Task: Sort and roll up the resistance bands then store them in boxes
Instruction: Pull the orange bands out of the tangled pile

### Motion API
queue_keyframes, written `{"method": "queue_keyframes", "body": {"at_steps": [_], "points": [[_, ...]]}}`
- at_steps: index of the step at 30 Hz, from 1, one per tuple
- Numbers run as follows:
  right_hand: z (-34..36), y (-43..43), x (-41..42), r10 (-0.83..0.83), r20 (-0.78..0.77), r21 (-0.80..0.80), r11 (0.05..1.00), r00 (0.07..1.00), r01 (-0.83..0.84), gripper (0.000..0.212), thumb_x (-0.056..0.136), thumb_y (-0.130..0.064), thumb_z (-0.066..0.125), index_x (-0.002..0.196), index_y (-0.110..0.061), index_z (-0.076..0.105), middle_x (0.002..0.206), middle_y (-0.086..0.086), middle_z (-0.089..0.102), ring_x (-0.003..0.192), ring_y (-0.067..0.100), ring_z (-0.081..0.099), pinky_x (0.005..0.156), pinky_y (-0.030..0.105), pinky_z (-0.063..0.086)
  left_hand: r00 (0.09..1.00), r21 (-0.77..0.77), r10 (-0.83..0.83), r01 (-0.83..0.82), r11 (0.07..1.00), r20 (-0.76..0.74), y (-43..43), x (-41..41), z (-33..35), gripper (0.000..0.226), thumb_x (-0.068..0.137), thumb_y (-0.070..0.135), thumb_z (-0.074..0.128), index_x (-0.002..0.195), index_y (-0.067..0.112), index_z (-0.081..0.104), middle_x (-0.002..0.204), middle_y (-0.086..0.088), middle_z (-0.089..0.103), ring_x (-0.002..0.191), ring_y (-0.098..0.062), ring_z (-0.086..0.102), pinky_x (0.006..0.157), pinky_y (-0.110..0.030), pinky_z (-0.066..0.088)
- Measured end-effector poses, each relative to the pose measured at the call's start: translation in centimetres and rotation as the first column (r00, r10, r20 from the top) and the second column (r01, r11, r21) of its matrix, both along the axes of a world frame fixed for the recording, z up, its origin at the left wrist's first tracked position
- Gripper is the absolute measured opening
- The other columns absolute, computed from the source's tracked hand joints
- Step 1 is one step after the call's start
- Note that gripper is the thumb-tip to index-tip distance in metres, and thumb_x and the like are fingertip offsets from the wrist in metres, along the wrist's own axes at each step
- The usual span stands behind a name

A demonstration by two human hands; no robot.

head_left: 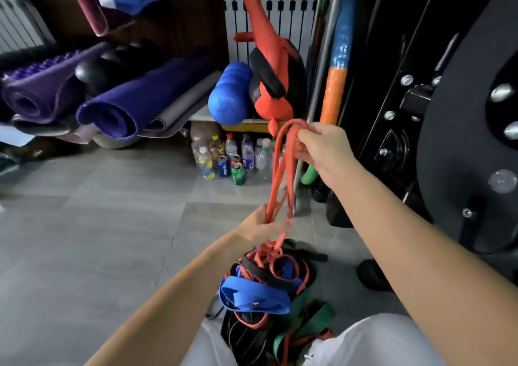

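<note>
Band (289, 155), orange, pinched by right grip (319, 147) above, left grip (263, 225) below

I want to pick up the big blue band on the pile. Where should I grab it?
Probably pinch the blue band at its left fold, coming from above and the left. It lies flat on top of the pile, and that fold juts out at the edge, clear of the tangle.
</note>
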State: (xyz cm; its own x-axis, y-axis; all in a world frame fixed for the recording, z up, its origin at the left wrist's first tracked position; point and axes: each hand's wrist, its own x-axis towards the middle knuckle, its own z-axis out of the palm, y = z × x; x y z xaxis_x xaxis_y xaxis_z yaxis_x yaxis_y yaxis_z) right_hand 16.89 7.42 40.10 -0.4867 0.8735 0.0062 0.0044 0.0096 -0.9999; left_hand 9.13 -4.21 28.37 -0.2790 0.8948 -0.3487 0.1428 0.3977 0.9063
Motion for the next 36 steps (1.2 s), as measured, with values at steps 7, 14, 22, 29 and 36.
{"method": "queue_keyframes", "body": {"at_steps": [7,14,22,29,36], "points": [[-3.6,1.1,-0.8,-0.089,0.216,0.060,0.995,0.972,0.078,0.022,0.087,-0.008,0.049,0.067,-0.008,0.057,0.065,0.009,0.054,0.068,0.025,0.054,0.069,0.042,0.046,0.964,0.056,0.265,-0.264,0.963,-0.006,1.4,0.0,-0.1,0.041,0.090,0.047,0.056,0.060,0.018,0.055,0.049,0.009,0.048,0.043,-0.005,0.041,0.048,-0.016,0.038],[-16.4,-5.5,2.5,0.569,0.612,-0.312,0.812,0.550,-0.493,0.068,0.066,-0.021,0.075,0.129,-0.019,0.050,0.120,0.005,0.063,0.110,0.023,0.060,0.099,0.036,0.047,0.936,0.130,0.352,-0.345,0.929,-0.027,1.1,-1.6,0.9,0.046,0.096,0.040,0.046,0.061,0.013,0.054,0.053,0.002,0.058,0.039,-0.004,0.046,0.048,-0.017,0.039],[-21.2,-8.3,0.2,0.362,0.415,-0.143,0.932,0.834,-0.333,0.038,0.082,-0.025,0.069,0.108,-0.035,0.043,0.104,0.000,0.061,0.072,0.001,0.060,0.056,0.009,0.045,0.876,0.267,0.332,-0.432,0.861,0.349,0.2,-2.9,3.2,0.049,0.098,0.042,0.043,0.054,0.020,0.047,0.046,0.005,0.038,0.045,-0.010,0.033,0.057,-0.026,0.032],[-21.0,-6.1,0.3,0.208,0.532,-0.018,0.972,0.821,-0.235,0.030,0.097,-0.030,0.046,0.069,-0.025,0.053,0.060,-0.005,0.058,0.059,0.013,0.058,0.073,0.039,0.052,0.896,0.232,0.426,-0.391,0.891,-0.124,-0.1,-5.5,2.1,0.043,0.095,0.035,0.048,0.058,0.014,0.049,0.043,0.011,0.044,0.041,-0.002,0.039,0.051,-0.017,0.035],[-13.3,-1.1,-0.6,0.202,0.519,0.282,0.877,0.830,-0.390,0.015,0.086,-0.015,0.062,0.087,-0.027,0.053,0.071,-0.015,0.052,0.063,0.006,0.050,0.057,0.019,0.036,0.775,0.192,0.588,-0.556,0.809,-0.232,-0.5,-8.0,0.1,0.034,0.091,0.030,0.060,0.064,0.010,0.056,0.049,0.005,0.048,0.050,-0.011,0.046,0.048,-0.021,0.036]]}}
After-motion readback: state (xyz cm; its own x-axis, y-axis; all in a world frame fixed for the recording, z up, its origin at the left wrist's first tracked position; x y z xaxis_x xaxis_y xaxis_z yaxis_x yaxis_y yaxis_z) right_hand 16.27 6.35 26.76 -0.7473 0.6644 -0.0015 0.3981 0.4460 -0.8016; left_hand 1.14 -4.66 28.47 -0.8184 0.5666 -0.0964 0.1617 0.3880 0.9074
